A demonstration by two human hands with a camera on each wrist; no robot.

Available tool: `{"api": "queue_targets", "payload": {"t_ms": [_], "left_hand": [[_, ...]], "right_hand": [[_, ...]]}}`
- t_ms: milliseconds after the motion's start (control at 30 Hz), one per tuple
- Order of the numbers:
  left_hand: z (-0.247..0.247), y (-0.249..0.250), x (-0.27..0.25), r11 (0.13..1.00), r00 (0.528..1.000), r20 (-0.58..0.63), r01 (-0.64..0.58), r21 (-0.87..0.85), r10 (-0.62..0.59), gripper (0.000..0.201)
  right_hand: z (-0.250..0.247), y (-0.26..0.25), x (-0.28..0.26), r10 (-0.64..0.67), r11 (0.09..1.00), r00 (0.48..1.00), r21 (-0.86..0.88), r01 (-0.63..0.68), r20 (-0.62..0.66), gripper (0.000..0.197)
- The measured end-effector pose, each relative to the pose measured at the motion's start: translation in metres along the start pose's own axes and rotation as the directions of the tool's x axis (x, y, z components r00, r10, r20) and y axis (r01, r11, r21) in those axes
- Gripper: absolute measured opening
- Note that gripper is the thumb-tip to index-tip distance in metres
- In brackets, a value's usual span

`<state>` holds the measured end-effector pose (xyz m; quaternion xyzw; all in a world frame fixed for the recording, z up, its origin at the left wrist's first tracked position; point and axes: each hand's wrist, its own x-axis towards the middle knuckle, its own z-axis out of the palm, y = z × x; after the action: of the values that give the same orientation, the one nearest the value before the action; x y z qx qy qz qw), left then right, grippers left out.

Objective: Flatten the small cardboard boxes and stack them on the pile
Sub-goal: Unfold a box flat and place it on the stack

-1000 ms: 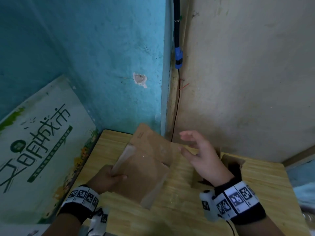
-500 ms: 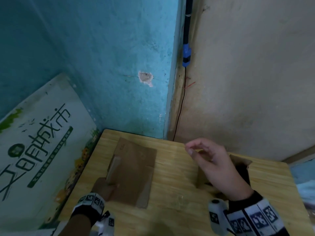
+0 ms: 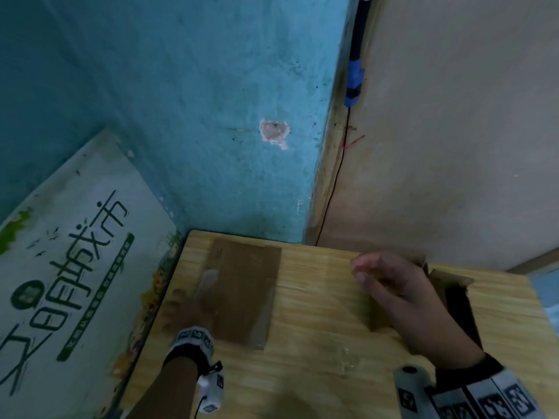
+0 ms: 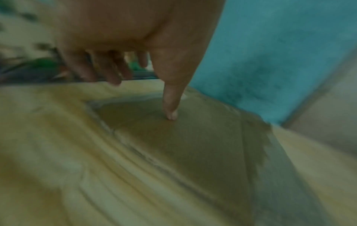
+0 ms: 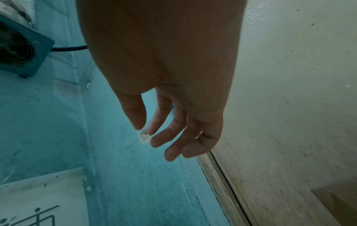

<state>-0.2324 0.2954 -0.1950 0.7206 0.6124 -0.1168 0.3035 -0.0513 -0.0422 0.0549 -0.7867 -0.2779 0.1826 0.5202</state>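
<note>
One flattened box (image 3: 242, 293) lies flat on the desk (image 3: 317, 343), left of centre in the head view, so that piece looks done. Your left hand (image 3: 184, 309) rests at its near-left edge, fingers spread, thumb tip touching the cardboard in the left wrist view. Your right hand (image 3: 402, 300) hovers loose and empty at the right, in front of an open box (image 3: 453, 285) that is not yet collapsed.
</note>
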Motion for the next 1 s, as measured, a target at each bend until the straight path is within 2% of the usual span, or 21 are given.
{"api": "queue_targets", "payload": {"t_ms": [33, 67, 100, 133, 167, 233, 333, 400, 533, 633, 700, 800, 933, 1000], "left_hand": [[-0.001, 0.011, -0.009, 0.992, 0.993, -0.053, -0.106, 0.063, 0.109, 0.086], [-0.006, 0.025, -0.025, 0.956, 0.963, -0.027, -0.263, 0.131, 0.269, 0.068], [-0.007, 0.036, -0.035, 0.873, 0.891, 0.099, -0.455, 0.176, 0.444, 0.065], [-0.006, 0.047, -0.047, 0.779, 0.82, 0.26, -0.569, 0.265, 0.51, 0.071], [0.004, 0.044, -0.038, 0.73, 0.791, 0.386, -0.599, 0.328, 0.476, 0.081], [0.016, 0.044, -0.031, 0.727, 0.812, 0.444, -0.558, 0.401, 0.378, 0.104], [0.022, 0.054, -0.036, 0.641, 0.819, 0.47, -0.559, 0.526, 0.329, 0.135], [0.021, 0.055, -0.032, 0.623, 0.819, 0.464, -0.564, 0.541, 0.339, 0.145], [0.019, 0.046, 0.014, 0.679, 0.812, 0.457, -0.566, 0.468, 0.363, 0.155], [0.017, 0.045, 0.034, 0.663, 0.821, 0.457, -0.555, 0.502, 0.342, 0.154], [0.013, 0.051, 0.029, 0.646, 0.832, 0.46, -0.54, 0.54, 0.311, 0.152], [0.017, 0.052, 0.026, 0.627, 0.829, 0.48, -0.542, 0.559, 0.288, 0.144], [0.027, 0.049, 0.021, 0.66, 0.847, 0.438, -0.517, 0.545, 0.301, 0.136], [0.027, 0.052, 0.015, 0.702, 0.852, 0.419, -0.506, 0.501, 0.315, 0.12]], "right_hand": [[0.001, 0.0, 0.0, 0.007, 1.0, 1.0, 0.028, -0.007, -0.008, 0.013], [0.003, -0.001, 0.001, 0.024, 0.998, 1.0, 0.065, -0.023, -0.014, 0.017], [0.004, -0.002, 0.001, 0.044, 0.995, 0.999, 0.092, -0.043, -0.016, 0.021], [0.004, -0.003, 0.003, 0.059, 0.993, 0.998, 0.099, -0.057, -0.016, 0.024], [0.005, -0.004, 0.004, 0.066, 0.994, 0.998, 0.087, -0.065, -0.009, 0.026], [0.006, -0.007, 0.008, 0.068, 0.996, 0.998, 0.058, -0.068, 0.01, 0.028], [0.007, -0.006, 0.013, 0.097, 0.994, 0.995, 0.053, -0.098, 0.012, 0.02], [0.006, -0.005, 0.014, 0.118, 0.991, 0.993, 0.062, -0.119, 0.02, 0.018], [0.003, -0.009, 0.01, 0.147, 0.968, 0.989, 0.201, -0.149, 0.024, 0.033], [-0.001, -0.008, 0.006, 0.165, 0.956, 0.986, 0.245, -0.162, 0.006, 0.033], [-0.007, -0.002, 0.003, 0.173, 0.958, 0.985, 0.23, -0.171, 0.01, 0.033], [-0.019, 0.008, -0.004, 0.183, 0.936, 0.983, 0.301, -0.183, 0.03, 0.039], [-0.031, 0.014, -0.012, 0.171, 0.932, 0.984, 0.314, -0.179, 0.054, 0.042], [-0.036, 0.019, -0.016, 0.176, 0.94, 0.983, 0.287, -0.185, 0.057, 0.041]]}}
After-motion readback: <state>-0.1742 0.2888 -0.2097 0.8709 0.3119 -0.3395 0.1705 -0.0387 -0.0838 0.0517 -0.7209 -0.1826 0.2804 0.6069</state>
